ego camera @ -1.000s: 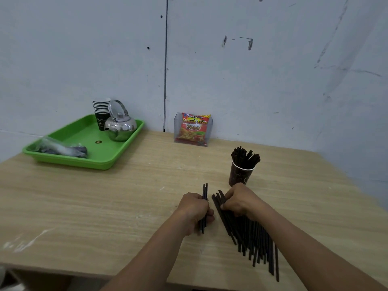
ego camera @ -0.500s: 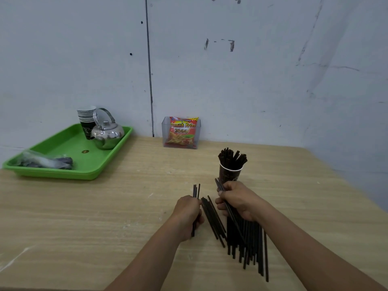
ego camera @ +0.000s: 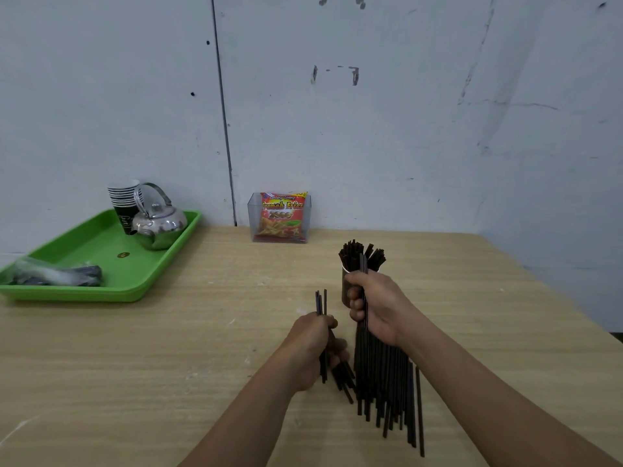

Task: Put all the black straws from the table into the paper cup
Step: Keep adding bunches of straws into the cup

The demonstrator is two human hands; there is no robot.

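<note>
While right hand [ego camera: 377, 308] fingers curl round a straw [ego camera: 364, 316], paper cup [ego camera: 345, 284] just beyond them, and left hand [ego camera: 312, 345] fingers clutch a small bundle [ego camera: 321, 301], loose straws [ego camera: 387, 382] lie on the counter [ego camera: 168, 348] beneath both palms; likely risk: crowded cup toppling if knocked.

The left hand [ego camera: 312, 348] grips a few black straws [ego camera: 321, 303], tips up, low over the table [ego camera: 168, 348]. The right hand [ego camera: 379, 308] pinches what looks like a single straw [ego camera: 364, 266] just before the paper cup [ego camera: 345, 284], above the loose pile [ego camera: 384, 382].
</note>
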